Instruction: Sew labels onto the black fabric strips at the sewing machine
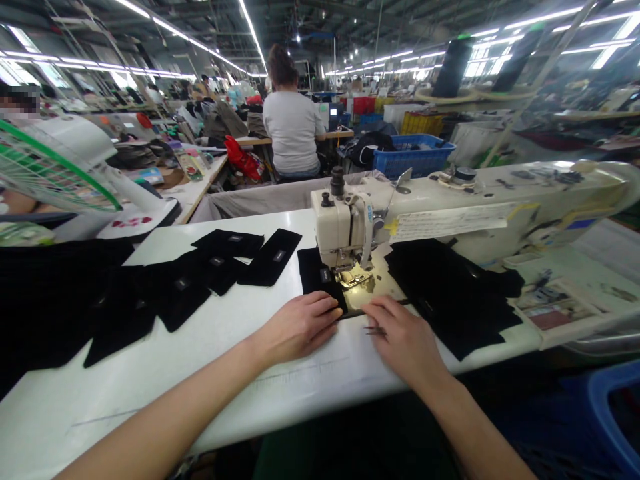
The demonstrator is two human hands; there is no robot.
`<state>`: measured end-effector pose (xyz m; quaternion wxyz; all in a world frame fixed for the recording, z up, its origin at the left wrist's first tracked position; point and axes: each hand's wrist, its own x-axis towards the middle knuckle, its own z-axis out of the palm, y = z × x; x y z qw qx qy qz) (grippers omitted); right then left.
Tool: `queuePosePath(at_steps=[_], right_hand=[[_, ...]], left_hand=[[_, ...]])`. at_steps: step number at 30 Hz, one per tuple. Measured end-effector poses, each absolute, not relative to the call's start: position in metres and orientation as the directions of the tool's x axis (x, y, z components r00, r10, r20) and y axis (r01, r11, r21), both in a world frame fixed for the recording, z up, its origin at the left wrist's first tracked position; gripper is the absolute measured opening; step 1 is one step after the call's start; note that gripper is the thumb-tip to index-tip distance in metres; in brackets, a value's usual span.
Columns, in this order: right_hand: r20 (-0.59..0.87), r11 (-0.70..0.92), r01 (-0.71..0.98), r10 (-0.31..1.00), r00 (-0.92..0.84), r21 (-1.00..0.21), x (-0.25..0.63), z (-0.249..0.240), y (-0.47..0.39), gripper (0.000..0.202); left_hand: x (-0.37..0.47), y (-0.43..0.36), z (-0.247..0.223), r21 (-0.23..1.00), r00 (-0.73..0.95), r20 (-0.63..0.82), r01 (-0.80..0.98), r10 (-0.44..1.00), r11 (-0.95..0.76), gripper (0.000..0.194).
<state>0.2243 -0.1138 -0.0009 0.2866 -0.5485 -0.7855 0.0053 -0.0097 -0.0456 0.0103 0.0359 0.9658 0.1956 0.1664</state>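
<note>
My left hand (pixel 307 323) is at the sewing machine (pixel 345 227), its curled fingers pinning the near edge of a black fabric piece (pixel 314 270). A small label shows on that piece, which lies at the left of the presser foot (pixel 356 277). My right hand (pixel 400 333) is closed, its fingertips at the front of the metal needle plate (pixel 383 273). Thin dark points of what look like thread snips (pixel 375 331) stick out from it; the rest is hidden in the palm. Left of the machine lie several labelled black pieces (pixel 270 259), partly overlapping.
A stack of black fabric (pixel 450 293) lies right of the needle, beside a tray of small tools (pixel 555 303). More black cloth (pixel 45 300) covers the table's left end, near a green-rimmed fan (pixel 60 160). A person (pixel 293 127) sits ahead, near a blue basket (pixel 413 157).
</note>
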Motion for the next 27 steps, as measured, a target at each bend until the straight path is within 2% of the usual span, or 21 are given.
queuePosePath(at_steps=[4, 7, 9, 12, 18, 27], right_hand=[[0.575, 0.114, 0.966, 0.817, 0.041, -0.23, 0.251, 0.006, -0.12, 0.02], [0.551, -0.121, 0.984, 0.816, 0.173, -0.129, 0.273, 0.008, -0.123, 0.025], [0.52, -0.207, 0.976, 0.827, 0.213, -0.071, 0.286, 0.007, -0.123, 0.031], [0.504, -0.192, 0.981, 0.844, 0.181, -0.03, 0.3, 0.001, -0.122, 0.031], [0.556, -0.08, 0.997, 0.827, 0.079, -0.023, 0.306, -0.001, -0.118, 0.026], [0.788, -0.093, 0.996, 0.612, 0.068, -0.014, 0.308, 0.017, -0.119, 0.016]], left_hand=[[-0.01, -0.038, 0.011, 0.136, 0.862, 0.334, 0.355, 0.38, -0.925, 0.028], [-0.009, -0.032, 0.012, 0.124, 0.864, 0.334, 0.355, 0.376, -0.926, 0.028], [-0.008, -0.029, 0.013, 0.117, 0.866, 0.329, 0.358, 0.376, -0.926, 0.028], [-0.008, -0.024, 0.013, 0.111, 0.867, 0.324, 0.362, 0.378, -0.926, 0.029], [-0.01, -0.014, 0.014, 0.107, 0.863, 0.318, 0.378, 0.392, -0.92, 0.03], [-0.012, 0.004, 0.016, 0.151, 0.861, 0.29, 0.39, 0.418, -0.909, 0.031]])
